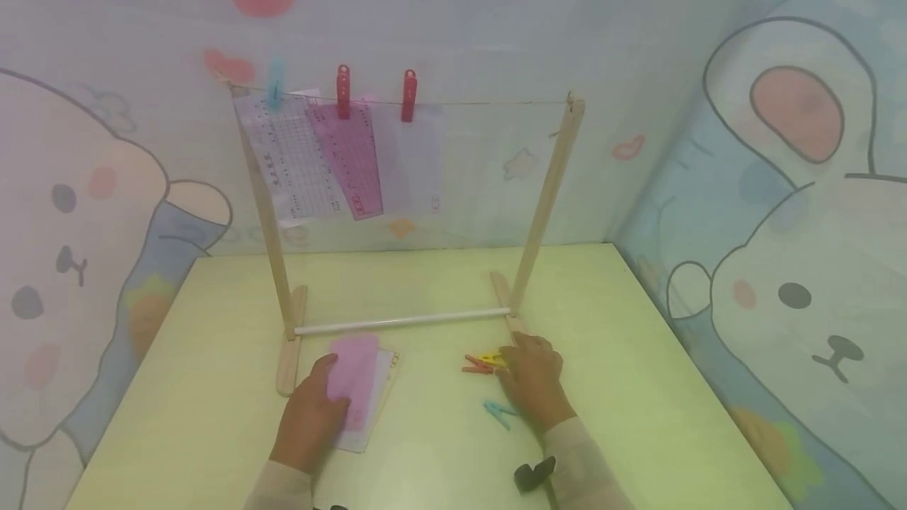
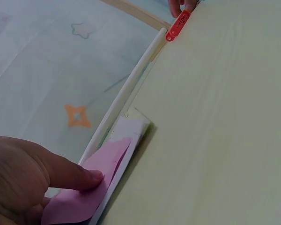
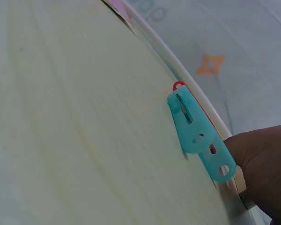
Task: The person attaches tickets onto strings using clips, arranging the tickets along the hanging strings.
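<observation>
My left hand (image 1: 312, 415) holds a pink paper slip (image 1: 354, 376) on top of several white and cream papers (image 1: 379, 400). Its thumb lies across the pink slip in the left wrist view, with the other fingers mostly hidden. My right hand (image 1: 531, 376) is at a yellow clothespin (image 1: 489, 359), its fingertips touching or very near it. Beside that one lies a red clothespin (image 1: 478, 367). Whether the fingers pinch a clothespin is hidden. Just below the hand, a light blue clothespin (image 1: 498, 412) lies on the table; it covers the fingertips in the right wrist view (image 3: 201, 133).
A wooden frame (image 1: 549, 203) with a white bottom bar (image 1: 404, 322) stands across the table (image 1: 425, 282). From its string (image 1: 489, 103) hang a printed sheet (image 1: 301, 164), a pink slip (image 1: 350, 160) and a pale sheet (image 1: 411, 160), under blue (image 1: 275, 83) and red clothespins (image 1: 343, 91).
</observation>
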A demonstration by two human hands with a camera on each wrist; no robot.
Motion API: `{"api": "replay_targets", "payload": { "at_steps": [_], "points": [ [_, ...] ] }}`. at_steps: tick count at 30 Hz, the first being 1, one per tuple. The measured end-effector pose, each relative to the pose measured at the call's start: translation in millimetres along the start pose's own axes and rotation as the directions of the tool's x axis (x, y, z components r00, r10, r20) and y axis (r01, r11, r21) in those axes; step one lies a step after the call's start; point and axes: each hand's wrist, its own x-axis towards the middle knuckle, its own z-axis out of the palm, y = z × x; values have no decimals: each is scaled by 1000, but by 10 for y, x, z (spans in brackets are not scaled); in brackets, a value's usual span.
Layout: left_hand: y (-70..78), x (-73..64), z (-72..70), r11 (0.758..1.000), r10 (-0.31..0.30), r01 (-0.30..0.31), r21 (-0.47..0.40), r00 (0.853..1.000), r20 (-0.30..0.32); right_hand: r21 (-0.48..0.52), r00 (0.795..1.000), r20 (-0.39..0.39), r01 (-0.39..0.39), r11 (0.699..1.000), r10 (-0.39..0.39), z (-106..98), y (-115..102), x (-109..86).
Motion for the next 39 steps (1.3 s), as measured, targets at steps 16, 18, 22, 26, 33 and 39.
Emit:
{"api": "replay_targets", "payload": {
  "at_steps": [16,18,22,26,33,39],
  "points": [
    [8,14,-78,999,12,-17,-45,995,-102,438,975,-134,-104,893,180,-73,45,-42],
    [21,6,-79,998,36,-43,-39,988,-151,528,969,-128,-112,842,209,-114,28,-58],
    [56,3,-61,993,69,-91,-79,966,-247,613,963,-104,-136,778,250,-219,-26,-60],
    [160,39,-36,982,113,-158,-106,933,-341,623,956,-89,-165,765,279,-377,-72,13],
    [688,217,-200,941,231,-314,-125,867,-441,742,966,-144,-38,670,215,-1049,-163,360],
    [1408,392,-507,857,312,-445,-259,849,-427,822,952,-301,232,520,51,-1909,-366,889]
  ]
}}
